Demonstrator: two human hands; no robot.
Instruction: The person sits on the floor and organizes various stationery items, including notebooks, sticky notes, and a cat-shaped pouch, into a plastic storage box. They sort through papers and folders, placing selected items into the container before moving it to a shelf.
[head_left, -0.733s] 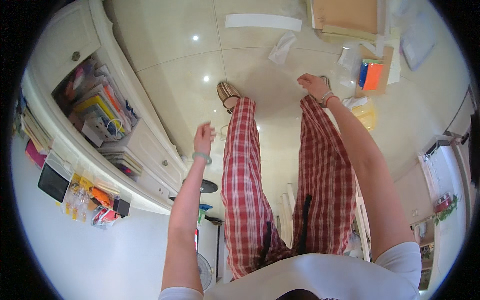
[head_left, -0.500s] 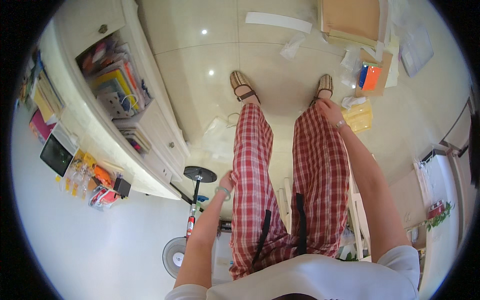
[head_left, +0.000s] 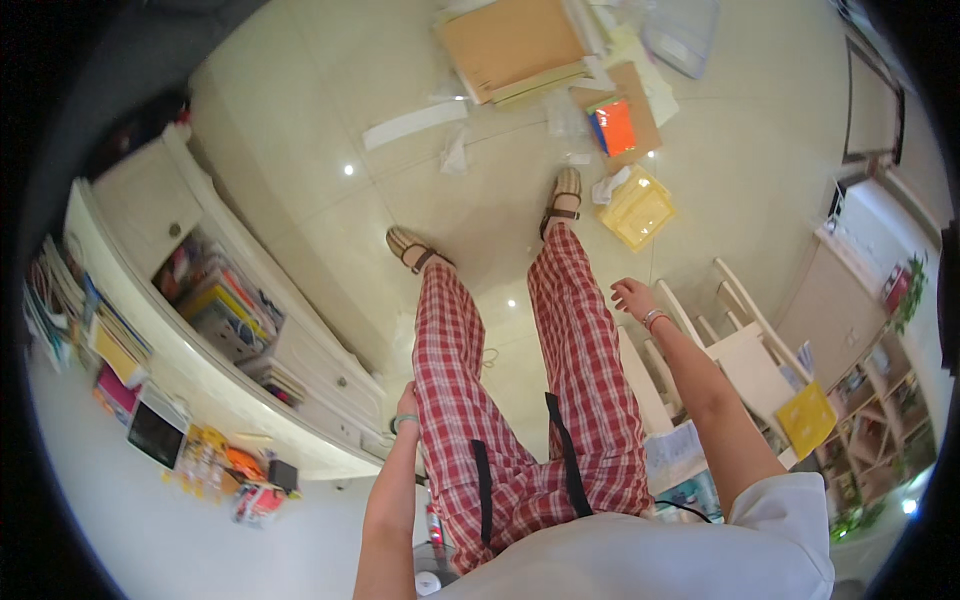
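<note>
My right hand [head_left: 633, 298] hangs in the air just outside my right trouser leg, its fingers loosely curled and apart, with nothing in them. My left hand [head_left: 407, 402] is beside my left trouser leg, near the cabinet; its fingers are mostly out of sight. I wear red plaid trousers [head_left: 455, 350] with black drawstrings, and striped slippers [head_left: 563, 195] stand on the tiles. Nearest ahead of my right hand lies a yellow plastic tray [head_left: 637, 208] on the floor, a crumpled white wrapper [head_left: 610, 185] at its edge.
Beyond lie an orange and blue packet [head_left: 615, 128], a stack of brown board [head_left: 515, 45], a white strip [head_left: 415, 124] and a clear plastic box [head_left: 683, 32]. A white cabinet [head_left: 310, 365] with books runs along the left. Pale wooden chairs [head_left: 750, 365] stand right.
My right hand has let go of the trouser leg near the knee and swung outward. My view has turned and shifted right, bringing the chairs into sight.
</note>
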